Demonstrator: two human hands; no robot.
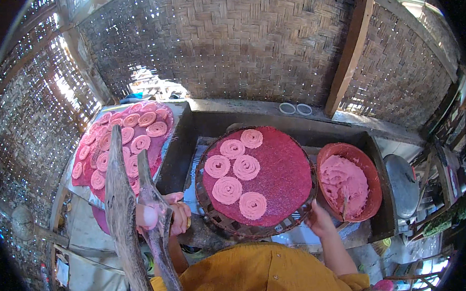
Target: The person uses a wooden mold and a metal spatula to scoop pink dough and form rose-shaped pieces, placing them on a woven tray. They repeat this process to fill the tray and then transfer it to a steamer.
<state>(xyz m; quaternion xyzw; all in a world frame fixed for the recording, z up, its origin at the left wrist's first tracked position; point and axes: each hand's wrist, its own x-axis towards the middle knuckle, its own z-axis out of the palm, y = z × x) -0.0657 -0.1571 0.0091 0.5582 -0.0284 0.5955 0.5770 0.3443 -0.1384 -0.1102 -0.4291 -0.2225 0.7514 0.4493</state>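
Observation:
My right hand (321, 221) grips the near right rim of a round woven tray (221, 222), which is lined with a dark pink sheet. Several pale pink dough spirals (227, 190) lie on its left half, while bare pink sheet (284, 169) covers the right. Left of the tray, my left hand (179, 214) is closed, fingers curled, at a forked wooden handle (158, 231); the wood hides part of the hand. A longer weathered wooden bar (119, 204) rises beside it. To the tray's right, a red basin (373, 183) holds pink dough (345, 179) with a utensil stuck in it.
At left, a slanted board (178, 109) carries a pink sheet with many more spirals (140, 144). A dark trough (316, 133) runs under the tray and basin. Two small rings (287, 109) lie on the back ledge. A lidded metal pot (403, 186) stands far right. Woven walls (228, 45) enclose the space.

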